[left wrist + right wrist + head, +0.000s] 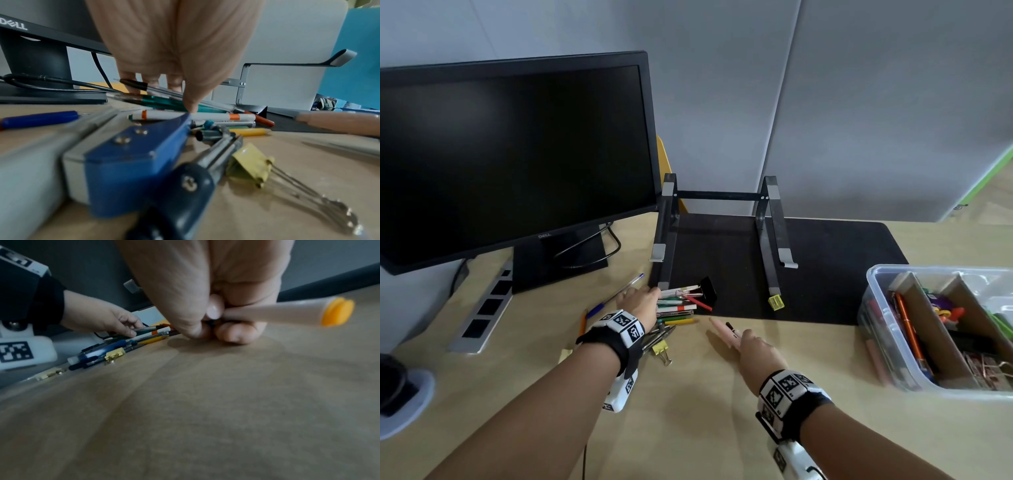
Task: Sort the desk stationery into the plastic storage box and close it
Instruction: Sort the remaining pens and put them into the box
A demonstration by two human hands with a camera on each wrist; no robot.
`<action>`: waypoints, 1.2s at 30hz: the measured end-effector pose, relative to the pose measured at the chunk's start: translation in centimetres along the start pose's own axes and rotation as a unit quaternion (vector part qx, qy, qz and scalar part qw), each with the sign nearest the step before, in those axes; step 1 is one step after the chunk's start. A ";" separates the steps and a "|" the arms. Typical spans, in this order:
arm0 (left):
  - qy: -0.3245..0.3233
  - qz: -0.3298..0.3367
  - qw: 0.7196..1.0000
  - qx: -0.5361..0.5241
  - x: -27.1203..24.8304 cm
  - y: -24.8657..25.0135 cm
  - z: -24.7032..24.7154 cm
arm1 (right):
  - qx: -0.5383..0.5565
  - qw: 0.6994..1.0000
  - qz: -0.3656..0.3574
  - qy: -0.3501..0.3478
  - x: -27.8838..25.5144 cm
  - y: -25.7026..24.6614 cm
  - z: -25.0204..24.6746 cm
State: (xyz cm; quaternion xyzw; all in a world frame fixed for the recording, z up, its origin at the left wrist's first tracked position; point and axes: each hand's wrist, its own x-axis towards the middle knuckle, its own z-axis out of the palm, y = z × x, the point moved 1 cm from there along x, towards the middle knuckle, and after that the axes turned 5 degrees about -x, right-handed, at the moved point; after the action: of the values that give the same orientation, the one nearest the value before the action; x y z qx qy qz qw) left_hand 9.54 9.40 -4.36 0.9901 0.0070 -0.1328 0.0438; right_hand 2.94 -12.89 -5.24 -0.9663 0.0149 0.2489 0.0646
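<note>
A pile of pens and markers lies at the front left corner of the black mat. My left hand reaches into it; in the left wrist view its thumb and fingers pinch a clear pen and a green pen. My right hand grips a pink marker low over the desk; its orange end sticks out to the right of the right hand. The clear plastic storage box stands open at the right, with cardboard dividers and stationery inside. No lid is in view.
A yellow binder clip and a blue tool lie beside my left wrist. On the mat are a black binder clip, a yellow sharpener and a laptop stand. A blue pen, monitor and power strip are left.
</note>
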 end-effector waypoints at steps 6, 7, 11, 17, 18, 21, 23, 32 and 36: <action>-0.013 -0.006 0.999 0.035 -0.9 0.7 -1.5 | 0.057 0.998 -0.016 -0.021 0.4 1.1 -0.6; -0.009 -0.007 0.999 0.039 -1.1 0.8 -1.9 | 0.048 0.999 -0.020 -0.015 0.2 1.3 -1.0; 0.003 -0.015 0.999 0.048 -2.4 1.9 -3.0 | 0.105 0.994 0.019 -0.002 -0.9 2.3 -2.4; 0.020 0.008 1.000 0.012 -5.0 5.5 -4.1 | 0.197 0.979 -0.025 0.039 -3.4 4.3 -6.0; 0.016 0.013 1.000 -0.010 -5.3 6.3 -4.3 | 0.220 0.974 -0.029 0.054 -3.9 4.9 -6.6; 0.012 0.039 0.996 -0.083 -5.7 8.9 -4.8 | 0.268 0.960 -0.003 0.081 -4.4 6.6 -7.8; 0.017 0.054 0.990 -0.129 -5.8 10.8 -5.2 | 0.279 0.955 0.009 0.100 -4.9 7.8 -8.7; 0.016 0.161 0.945 -0.284 -8.4 19.3 -7.6 | 0.192 0.956 -0.056 0.214 -7.1 14.9 -12.9; 0.006 0.157 0.936 -0.315 -8.8 22.2 -7.8 | 0.196 0.953 -0.036 0.228 -6.4 18.1 -12.3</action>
State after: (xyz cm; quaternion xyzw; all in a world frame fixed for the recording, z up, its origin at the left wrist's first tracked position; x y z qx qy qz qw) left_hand 3.68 -12.08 7.29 0.9150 -0.1067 -0.1094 0.3734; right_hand 2.13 -32.52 6.44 -0.9655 0.0424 0.0117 0.2568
